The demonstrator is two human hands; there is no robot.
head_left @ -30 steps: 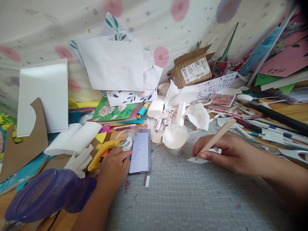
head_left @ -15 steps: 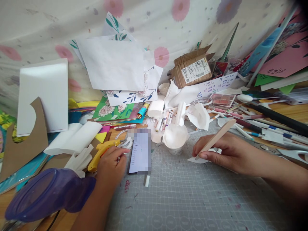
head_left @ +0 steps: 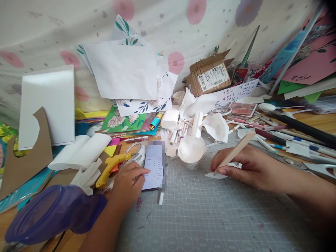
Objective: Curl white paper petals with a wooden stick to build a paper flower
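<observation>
My left hand (head_left: 130, 180) reaches over the lower left edge of a smartphone (head_left: 153, 168) that lies on the grey cutting mat (head_left: 199, 213). Its index finger is stretched onto the lit screen, the other fingers are loosely bent, and it holds nothing. Between thumb and fingers of my right hand (head_left: 236, 164) is a flat wooden craft stick (head_left: 237, 148), tilted with its upper end to the right. The stick's lower end meets a small piece of white paper (head_left: 216, 175) on the mat. A paper cup (head_left: 191, 162) lined with white tissue stands between the phone and my right hand.
A small white cap-like piece (head_left: 161, 198) lies below the phone. To the left are a yellow glue gun (head_left: 107, 171) and a purple tape dispenser-like object (head_left: 39, 213). Markers and scissors (head_left: 315, 168) crowd the right; a cardboard box (head_left: 210, 75) stands behind.
My left hand has moved right and its index finger now lies over the phone screen, where more list text shows. My right hand and the stick have stayed nearly still.
</observation>
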